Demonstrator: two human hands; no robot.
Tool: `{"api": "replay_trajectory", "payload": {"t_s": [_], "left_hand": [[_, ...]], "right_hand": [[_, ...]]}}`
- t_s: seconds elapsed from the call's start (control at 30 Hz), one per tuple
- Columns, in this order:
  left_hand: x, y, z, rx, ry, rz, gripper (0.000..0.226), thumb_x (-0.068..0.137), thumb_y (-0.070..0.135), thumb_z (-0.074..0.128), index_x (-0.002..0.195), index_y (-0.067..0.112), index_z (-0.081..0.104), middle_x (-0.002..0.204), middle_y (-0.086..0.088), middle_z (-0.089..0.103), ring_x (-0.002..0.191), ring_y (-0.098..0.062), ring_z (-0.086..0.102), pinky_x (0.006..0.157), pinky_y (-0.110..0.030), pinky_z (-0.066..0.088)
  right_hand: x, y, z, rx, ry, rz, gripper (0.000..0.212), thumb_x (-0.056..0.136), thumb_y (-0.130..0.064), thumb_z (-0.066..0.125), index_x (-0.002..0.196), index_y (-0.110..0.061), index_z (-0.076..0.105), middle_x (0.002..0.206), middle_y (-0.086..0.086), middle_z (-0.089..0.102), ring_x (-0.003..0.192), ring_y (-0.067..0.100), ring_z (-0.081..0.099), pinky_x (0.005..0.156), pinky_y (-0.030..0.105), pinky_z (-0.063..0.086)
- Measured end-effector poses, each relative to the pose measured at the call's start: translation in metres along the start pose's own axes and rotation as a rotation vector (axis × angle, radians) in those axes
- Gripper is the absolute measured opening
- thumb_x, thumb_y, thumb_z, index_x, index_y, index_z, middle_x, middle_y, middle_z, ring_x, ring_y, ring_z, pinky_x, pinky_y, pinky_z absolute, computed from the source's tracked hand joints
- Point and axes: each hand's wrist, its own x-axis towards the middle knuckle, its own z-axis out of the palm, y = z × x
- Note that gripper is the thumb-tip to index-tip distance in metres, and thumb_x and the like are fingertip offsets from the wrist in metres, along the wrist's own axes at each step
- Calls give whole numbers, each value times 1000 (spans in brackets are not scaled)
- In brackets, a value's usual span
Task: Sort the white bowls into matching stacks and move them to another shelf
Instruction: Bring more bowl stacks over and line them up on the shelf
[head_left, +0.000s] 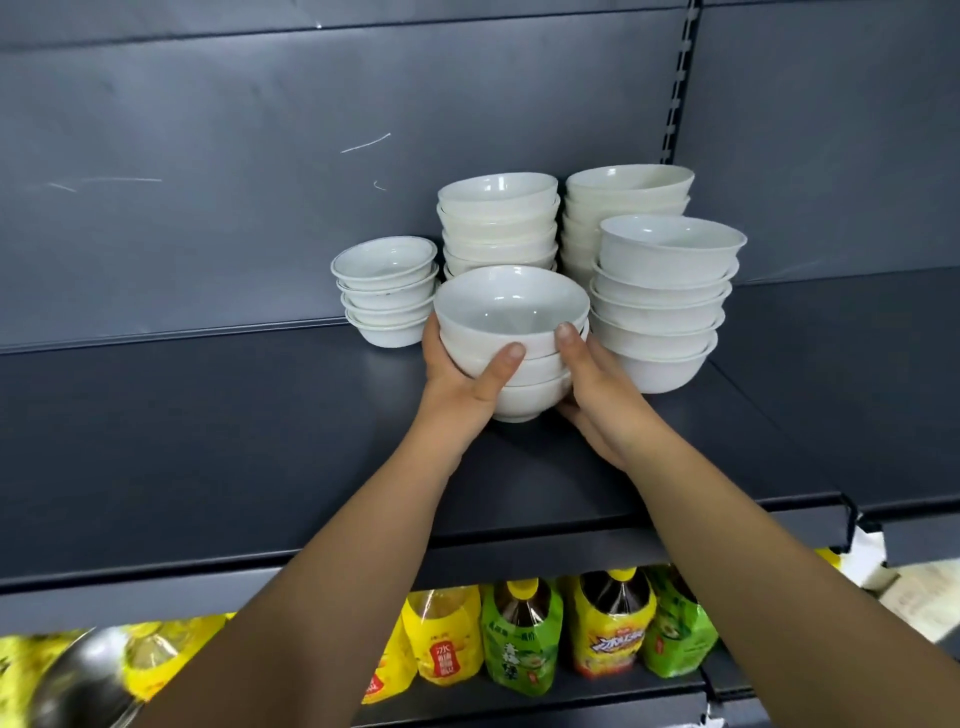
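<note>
While both hands are wrapped round that short stack of bowls (511, 332), I'd say keep it level and bring it straight out toward the shelf edge, so its rim clears the taller stack (665, 306) just to its right. The left hand (457, 382) cups the stack's left side, thumb across the front; the right hand (597, 400) grips the other side, thumb up by the top rim. The stack sits between them over the middle of the dark shelf (208, 415), whether lifted or resting I can't tell
</note>
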Motion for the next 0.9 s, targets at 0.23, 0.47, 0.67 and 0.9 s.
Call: {"api": "replay_trajectory", "payload": {"t_s": [0.23, 0.47, 0.67, 0.9], "left_hand": [[10, -6, 3, -1, 12, 9, 106, 52, 52, 68, 141, 23, 19, 137, 4, 44, 122, -9, 46, 103, -30, 40], [15, -6, 3, -2, 20, 33, 95, 53, 50, 67, 135, 25, 25, 126, 12, 48, 111, 5, 49, 93, -15, 44], [15, -7, 2, 26, 23, 36, 99, 53, 51, 66, 138, 23, 22, 129, 9, 46, 113, 3, 48, 95, -16, 43], [11, -4, 3, 16, 26, 27, 91, 57, 48, 67, 136, 23, 28, 131, 8, 49, 114, 3, 50, 91, -14, 44]], "right_hand": [[13, 5, -1, 40, 80, 14, 62, 79, -54, 57, 130, -22, 44, 131, -2, 55, 119, 10, 52, 107, 37, 38], [19, 9, 0, 76, 76, 35, 75, 74, -59, 58, 133, -15, 45, 128, -1, 58, 117, 9, 54, 106, 32, 39], [19, 11, 0, 102, 55, 41, 68, 79, -53, 55, 135, -15, 43, 130, 0, 57, 119, 9, 53, 105, 30, 39], [22, 15, 0, 99, 99, 18, 65, 73, -54, 57, 129, -24, 44, 130, -4, 57, 119, 8, 53, 108, 35, 38]]}}
